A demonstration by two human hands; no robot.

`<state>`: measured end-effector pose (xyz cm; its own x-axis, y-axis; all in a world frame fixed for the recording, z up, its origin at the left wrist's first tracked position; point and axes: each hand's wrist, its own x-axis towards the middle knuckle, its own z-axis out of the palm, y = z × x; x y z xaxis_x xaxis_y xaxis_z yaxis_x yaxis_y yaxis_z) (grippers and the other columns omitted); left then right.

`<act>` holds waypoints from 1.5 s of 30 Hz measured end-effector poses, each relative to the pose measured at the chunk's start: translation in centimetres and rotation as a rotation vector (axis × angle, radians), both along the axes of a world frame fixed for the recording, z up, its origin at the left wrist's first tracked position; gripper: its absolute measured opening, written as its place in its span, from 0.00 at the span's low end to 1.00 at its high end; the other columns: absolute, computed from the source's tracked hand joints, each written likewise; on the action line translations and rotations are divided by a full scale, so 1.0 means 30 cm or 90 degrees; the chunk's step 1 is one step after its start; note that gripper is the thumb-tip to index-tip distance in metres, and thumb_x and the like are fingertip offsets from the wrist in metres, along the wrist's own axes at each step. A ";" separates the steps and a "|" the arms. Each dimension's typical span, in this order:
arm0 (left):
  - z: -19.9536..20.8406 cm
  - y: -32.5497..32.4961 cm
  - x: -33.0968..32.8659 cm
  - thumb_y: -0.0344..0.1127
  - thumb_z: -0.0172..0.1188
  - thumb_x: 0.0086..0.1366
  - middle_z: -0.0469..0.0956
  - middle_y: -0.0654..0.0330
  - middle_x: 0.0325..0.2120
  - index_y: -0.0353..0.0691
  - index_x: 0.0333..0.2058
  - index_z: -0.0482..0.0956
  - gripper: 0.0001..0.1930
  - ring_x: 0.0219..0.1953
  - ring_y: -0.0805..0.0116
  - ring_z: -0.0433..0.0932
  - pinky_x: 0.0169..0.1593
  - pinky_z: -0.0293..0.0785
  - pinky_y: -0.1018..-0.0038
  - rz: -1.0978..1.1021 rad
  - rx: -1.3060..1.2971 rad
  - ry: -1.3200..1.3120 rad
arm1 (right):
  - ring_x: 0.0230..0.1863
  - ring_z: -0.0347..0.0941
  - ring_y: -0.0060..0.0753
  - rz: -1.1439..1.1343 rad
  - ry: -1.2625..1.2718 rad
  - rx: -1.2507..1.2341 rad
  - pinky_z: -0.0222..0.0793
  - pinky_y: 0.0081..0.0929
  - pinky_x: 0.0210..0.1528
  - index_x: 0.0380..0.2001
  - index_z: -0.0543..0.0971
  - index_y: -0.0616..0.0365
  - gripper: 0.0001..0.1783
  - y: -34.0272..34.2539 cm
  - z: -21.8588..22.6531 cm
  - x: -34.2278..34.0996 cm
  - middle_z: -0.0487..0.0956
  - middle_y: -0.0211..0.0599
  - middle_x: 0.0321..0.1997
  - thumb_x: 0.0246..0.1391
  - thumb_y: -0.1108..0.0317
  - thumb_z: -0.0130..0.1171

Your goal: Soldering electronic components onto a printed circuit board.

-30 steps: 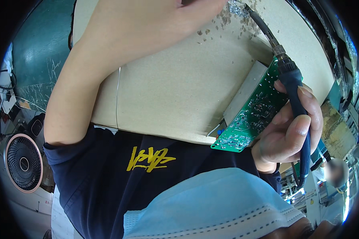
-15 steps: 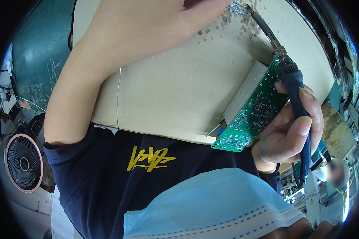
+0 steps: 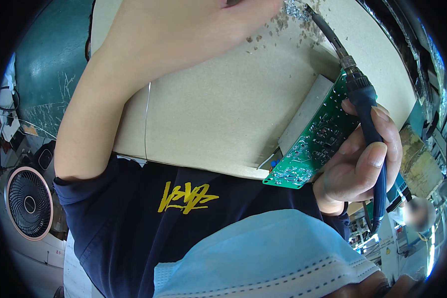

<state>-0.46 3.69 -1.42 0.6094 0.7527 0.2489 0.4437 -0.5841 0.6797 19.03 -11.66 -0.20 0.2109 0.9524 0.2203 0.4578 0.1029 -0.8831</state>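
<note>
My right hand [image 3: 365,159] is wrapped around the dark blue handle of a soldering iron [image 3: 366,111]. The iron's tip points up and left to a silvery clump of solder bits [image 3: 296,10] on a cardboard sheet [image 3: 203,119]. Beside and partly behind that hand, a green circuit board [image 3: 315,141] stands tilted, solder side facing me, with a grey block along its left side. My left hand [image 3: 198,25] reaches across the top, fingers closed and partly cut off by the upper edge. Thin solder wire [image 3: 146,121] trails from beneath that wrist.
Brown burnt specks [image 3: 280,25] lie around the solder clump. A round fan [image 3: 30,203] stands at the lower left, below a green work surface [image 3: 49,79]. Another person [image 3: 418,213] is visible at the far right, near cluttered benches.
My left hand has drawn slightly left and up, away from the iron's tip. The short wire end seen by its fingertips is out of sight. My right hand and the board have barely moved.
</note>
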 end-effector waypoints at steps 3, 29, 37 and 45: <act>-0.035 0.024 -0.035 0.25 0.61 0.59 0.61 0.69 0.15 0.35 0.29 0.77 0.02 0.16 0.82 0.56 0.21 0.50 0.78 -0.023 -0.044 -0.059 | 0.23 0.69 0.23 0.003 0.026 0.018 0.64 0.18 0.28 0.49 0.74 0.66 0.25 -0.003 -0.003 0.006 0.79 0.58 0.38 0.68 0.51 0.48; 0.094 -0.372 0.141 0.42 0.66 0.55 0.67 0.63 0.24 0.45 0.31 0.73 0.12 0.27 0.64 0.75 0.27 0.70 0.68 -0.450 0.066 0.093 | 0.30 0.67 0.38 -0.018 0.176 0.303 0.61 0.36 0.37 0.46 0.75 0.61 0.23 -0.316 -0.010 0.211 0.76 0.52 0.28 0.67 0.53 0.40; 0.073 -0.249 0.150 0.31 0.65 0.57 0.74 0.58 0.24 0.34 0.32 0.76 0.08 0.24 0.65 0.70 0.27 0.64 0.72 -0.280 -0.011 -0.102 | 0.20 0.64 0.31 -0.025 0.047 0.464 0.51 0.36 0.31 0.41 0.76 0.62 0.21 -0.365 -0.083 0.202 0.65 0.30 0.14 0.66 0.55 0.41; 0.043 -0.234 0.144 0.24 0.65 0.53 0.74 0.59 0.21 0.35 0.26 0.78 0.04 0.22 0.70 0.69 0.24 0.60 0.76 -0.205 0.006 -0.088 | 0.17 0.64 0.29 -0.021 -0.013 0.465 0.50 0.33 0.27 0.35 0.78 0.62 0.21 -0.334 -0.086 0.176 0.66 0.29 0.14 0.64 0.55 0.44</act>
<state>3.86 -3.33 -0.15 0.7750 0.5247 0.3521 0.1397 -0.6857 0.7143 24.30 -21.69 -2.78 0.2266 0.5545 0.8007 0.4866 0.6477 -0.5862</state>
